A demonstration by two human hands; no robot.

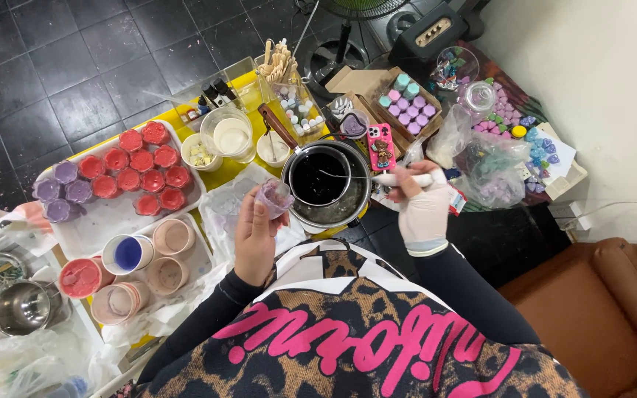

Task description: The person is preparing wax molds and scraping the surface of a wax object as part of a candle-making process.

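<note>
Two hands — left (253, 239) around purple cup (273, 197), beside pot (325, 183)

- The left hand (256, 236) holds a small clear cup (274, 197) just beside a dark metal pot (326, 180).
- The right hand (422, 206), in a white wrap or glove, grips a white-handled utensil (396, 179) that reaches over the pot's black contents.
- To the left, a white tray (101, 221) carries red and purple filled moulds (141, 168).
- Nearer, pink and blue cups (130, 254) stand together.
- Far right, a cardboard box (366, 85) holds pastel pieces, with a pink phone (381, 146) beside it.
</note>
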